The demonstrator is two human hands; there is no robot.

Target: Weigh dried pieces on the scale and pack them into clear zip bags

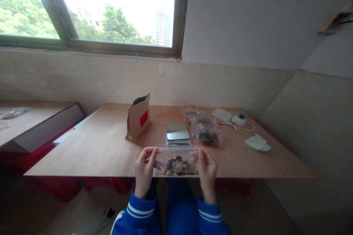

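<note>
Both hands hold a clear zip bag [177,162] upright at the near edge of the counter [104,147], just above the edge. The left hand [143,170] pinches the bag's left end, thumb and fingers closed on the top strip; the right hand [207,170] grips the right end the same way. The bag's top runs level between them, and dark and tan dried pieces lie heaped in its lower half. Blue sleeves with white stripes cover both wrists. Just behind the bag, near the middle of the counter, sits a small scale [177,132] with a shiny flat plate. To the scale's left stands a brown paper pouch [138,118] with a red label, its top open. To the right of the scale lies a row of filled clear bags [207,136], running toward the far edge. Beyond them, near the far right corner, rest a white card [222,114] and a round white device [239,119] with a cord. A crumpled white tissue [257,143] lies near the right edge, well apart from the hands.
</note>
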